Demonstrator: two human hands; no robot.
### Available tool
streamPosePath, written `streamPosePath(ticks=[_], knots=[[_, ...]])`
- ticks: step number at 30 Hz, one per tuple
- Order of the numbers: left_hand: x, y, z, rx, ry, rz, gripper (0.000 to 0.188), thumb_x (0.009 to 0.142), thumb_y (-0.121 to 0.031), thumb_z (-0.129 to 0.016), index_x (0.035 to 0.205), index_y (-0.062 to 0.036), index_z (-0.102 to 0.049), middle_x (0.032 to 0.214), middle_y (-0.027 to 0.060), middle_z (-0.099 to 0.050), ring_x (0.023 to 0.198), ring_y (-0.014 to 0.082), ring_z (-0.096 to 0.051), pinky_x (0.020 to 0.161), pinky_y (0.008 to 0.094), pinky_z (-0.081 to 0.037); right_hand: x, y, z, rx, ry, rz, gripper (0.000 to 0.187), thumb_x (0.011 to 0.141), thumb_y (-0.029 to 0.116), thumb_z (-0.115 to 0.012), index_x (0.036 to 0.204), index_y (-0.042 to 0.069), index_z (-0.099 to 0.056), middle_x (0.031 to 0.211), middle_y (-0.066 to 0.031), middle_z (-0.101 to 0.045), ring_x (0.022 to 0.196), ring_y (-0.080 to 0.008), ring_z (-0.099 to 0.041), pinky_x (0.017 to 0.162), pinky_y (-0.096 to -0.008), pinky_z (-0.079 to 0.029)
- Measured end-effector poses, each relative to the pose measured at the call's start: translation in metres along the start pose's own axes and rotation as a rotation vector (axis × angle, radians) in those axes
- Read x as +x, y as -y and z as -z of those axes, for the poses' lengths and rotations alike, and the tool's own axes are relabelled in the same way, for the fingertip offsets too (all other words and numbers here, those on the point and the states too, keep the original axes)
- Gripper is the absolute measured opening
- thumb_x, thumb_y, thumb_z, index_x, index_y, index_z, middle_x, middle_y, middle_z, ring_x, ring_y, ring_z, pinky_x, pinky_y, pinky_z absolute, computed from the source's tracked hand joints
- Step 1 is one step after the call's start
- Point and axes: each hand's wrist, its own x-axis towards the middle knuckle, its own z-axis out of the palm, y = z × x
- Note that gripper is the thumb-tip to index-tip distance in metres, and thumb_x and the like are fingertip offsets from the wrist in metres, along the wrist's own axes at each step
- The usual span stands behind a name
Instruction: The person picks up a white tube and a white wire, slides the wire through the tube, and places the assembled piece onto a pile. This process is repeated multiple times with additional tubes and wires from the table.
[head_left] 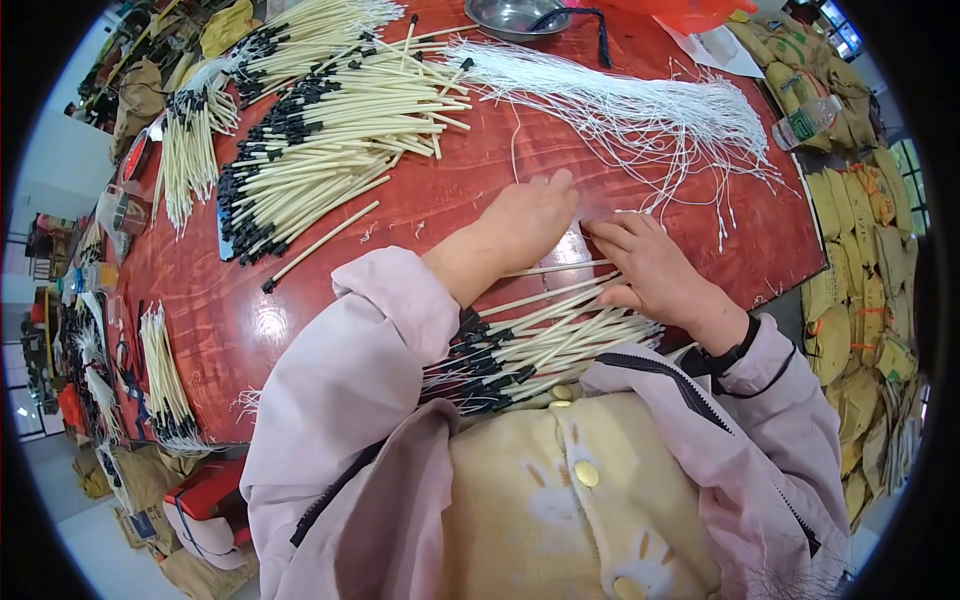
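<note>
My left hand [533,222] is closed over the table in front of me, its fingers curled down and their tips hidden. A thin pale cord [516,140] runs down to its knuckles; whether the fingers grip it is hidden. Just to the right, my right hand [652,268] rests with fingers forward and the thumb spread away from them. One cream stick [555,268] reaches under this hand's palm side. Close to my body lies a pile of cream sticks with black ends [560,335], partly beneath my right hand, with white threads at its left.
A large heap of black-ended sticks [330,150] covers the table's far left. White cords [620,100] lie spread at the far right. Behind them stands a metal bowl [515,18]. Another stick bundle [167,380] lies at left. Stacked sacks [850,270] and a plastic bottle [806,122] border the right edge.
</note>
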Motion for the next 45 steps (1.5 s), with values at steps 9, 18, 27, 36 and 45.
streamPosePath(ticks=[9,18,27,36,45], knots=[[-0.064,0.011,0.03,-0.137,-0.195,0.284,0.019,0.092,-0.018,-0.062,0.093,-0.0004,-0.066,0.088,0.0209,-0.07,0.082,0.0397,-0.069,0.076,0.0478,-0.055,0.007,-0.008,-0.005,-0.118,-0.007,0.025,0.097,0.082,0.072,-0.054,0.132,-0.011,-0.057,0.149,-0.0184,-0.05,0.125,-0.0383,-0.048,0.11,-0.0487,-0.036],[-0.175,0.029,0.052,-0.358,-0.317,0.842,0.018,0.091,-0.015,-0.065,0.089,0.0024,-0.072,0.07,0.0176,-0.067,0.061,0.0241,-0.066,0.061,0.0359,-0.05,0.011,-0.046,0.002,-0.262,-0.034,-0.084,0.097,0.087,0.071,-0.051,0.143,-0.009,-0.048,0.155,-0.0189,-0.043,0.132,-0.0403,-0.044,0.115,-0.0488,-0.033],[-0.173,0.016,0.05,-0.202,-0.286,0.896,0.021,0.087,-0.019,-0.067,0.085,0.0017,-0.072,0.068,0.0195,-0.066,0.063,0.0325,-0.067,0.062,0.0398,-0.051,0.032,-0.013,-0.009,-0.14,-0.092,0.069,0.101,0.089,0.074,-0.047,0.147,-0.008,-0.042,0.155,-0.0215,-0.042,0.135,-0.0413,-0.042,0.115,-0.05,-0.032],[-0.169,0.014,0.063,-0.136,-0.05,0.965,0.019,0.086,-0.02,-0.067,0.081,-0.0013,-0.07,0.081,0.0207,-0.07,0.082,0.0412,-0.07,0.074,0.0501,-0.056,0.042,-0.016,-0.004,-0.174,0.04,0.091,0.102,0.089,0.077,-0.044,0.142,-0.01,-0.048,0.155,-0.0213,-0.043,0.137,-0.041,-0.041,0.116,-0.0498,-0.032],[-0.178,0.079,0.057,0.365,-0.382,0.727,0.02,0.09,-0.018,-0.07,0.101,-0.0044,-0.061,0.088,0.0194,-0.064,0.086,0.0377,-0.066,0.074,0.0509,-0.05,0.042,-0.015,-0.002,-0.099,0.031,0.074,0.107,0.089,0.082,-0.038,0.141,-0.01,-0.049,0.154,-0.0213,-0.044,0.137,-0.0409,-0.041,0.115,-0.0497,-0.033]])
